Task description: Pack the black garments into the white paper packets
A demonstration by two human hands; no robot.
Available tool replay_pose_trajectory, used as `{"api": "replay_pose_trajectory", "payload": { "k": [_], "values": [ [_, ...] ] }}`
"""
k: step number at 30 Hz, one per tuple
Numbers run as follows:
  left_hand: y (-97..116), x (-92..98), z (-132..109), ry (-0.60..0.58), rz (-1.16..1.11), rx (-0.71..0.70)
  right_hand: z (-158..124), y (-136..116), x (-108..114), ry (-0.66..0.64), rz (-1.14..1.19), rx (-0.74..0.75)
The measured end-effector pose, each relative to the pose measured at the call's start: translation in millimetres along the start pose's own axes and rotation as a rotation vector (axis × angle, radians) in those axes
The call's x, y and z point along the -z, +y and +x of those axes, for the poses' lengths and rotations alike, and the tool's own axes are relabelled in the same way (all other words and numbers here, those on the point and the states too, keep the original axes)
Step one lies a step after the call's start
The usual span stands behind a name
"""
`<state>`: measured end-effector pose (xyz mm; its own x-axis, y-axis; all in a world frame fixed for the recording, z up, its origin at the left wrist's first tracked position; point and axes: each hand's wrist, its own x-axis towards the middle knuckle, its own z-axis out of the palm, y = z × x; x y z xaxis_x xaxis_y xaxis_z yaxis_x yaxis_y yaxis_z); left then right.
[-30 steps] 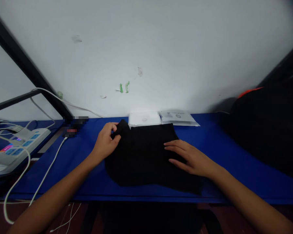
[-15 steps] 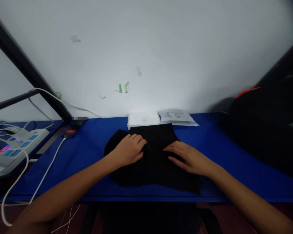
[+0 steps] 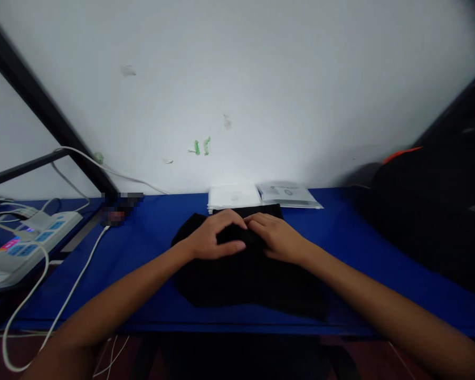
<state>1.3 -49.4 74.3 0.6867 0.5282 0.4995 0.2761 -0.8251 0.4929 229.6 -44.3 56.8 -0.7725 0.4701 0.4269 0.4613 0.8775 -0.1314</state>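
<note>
Two hands at work on a black cloth, seen from above. The cloth [image 3: 233, 285] lies rumpled on the blue table [image 3: 340, 227], near its front edge. The left hand [image 3: 211, 237] arches over it, thumb and fingers parted with dark fabric showing between them—whether they grip it cannot be told. The right hand [image 3: 281, 237] rests on the cloth just beside, fingers bent, their hold likewise indeterminate. Behind, by the wall [image 3: 301, 95]: a white box [image 3: 234, 196] and a packet [image 3: 288, 195]. Far left, a power strip [image 3: 49, 235].
</note>
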Motion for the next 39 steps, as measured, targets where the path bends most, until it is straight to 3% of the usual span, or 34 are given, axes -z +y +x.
{"api": "replay_pose_trajectory", "payload": {
  "k": [2,4,8,13,22,29,31,34,37,39],
  "values": [
    [-23.5,7.4,4.6,0.105,0.056,0.093,-1.6,3.5,-2.5,0.007,-0.048,0.0],
    [-50.8,12.2,11.2,0.124,0.225,0.187,-5.7,5.8,-6.3,-0.013,-0.09,-0.002],
    [-94.8,14.3,28.1,-0.085,0.436,0.274,-12.8,2.9,-11.2,-0.133,-0.078,-0.029],
    [-110.1,10.9,44.9,-0.224,0.455,0.306,-13.9,-7.8,-10.0,-0.217,-0.066,-0.084],
    [-109.4,13.6,47.4,-0.328,0.487,0.328,-16.4,-3.1,-15.1,-0.24,-0.106,-0.065],
    [-99.9,20.7,45.4,-0.363,0.618,0.25,-22.8,2.6,-16.4,-0.202,-0.043,-0.037],
    [-92.7,23.2,41.1,-0.305,0.654,0.226,-25.7,4.7,-16.3,-0.144,-0.024,-0.006],
    [-72.1,23.2,28.7,-0.183,0.679,0.18,-29.4,4.6,-13.0,0.042,0.022,0.159],
    [-41.0,15.7,9.1,-0.044,0.589,0.011,-29.2,-1.1,-7.6,0.244,0.007,0.271],
    [-21.1,8.6,-5.0,-0.031,0.521,-0.075,-26.5,-5.7,-5.0,0.286,-0.046,0.297]
  ]
}}
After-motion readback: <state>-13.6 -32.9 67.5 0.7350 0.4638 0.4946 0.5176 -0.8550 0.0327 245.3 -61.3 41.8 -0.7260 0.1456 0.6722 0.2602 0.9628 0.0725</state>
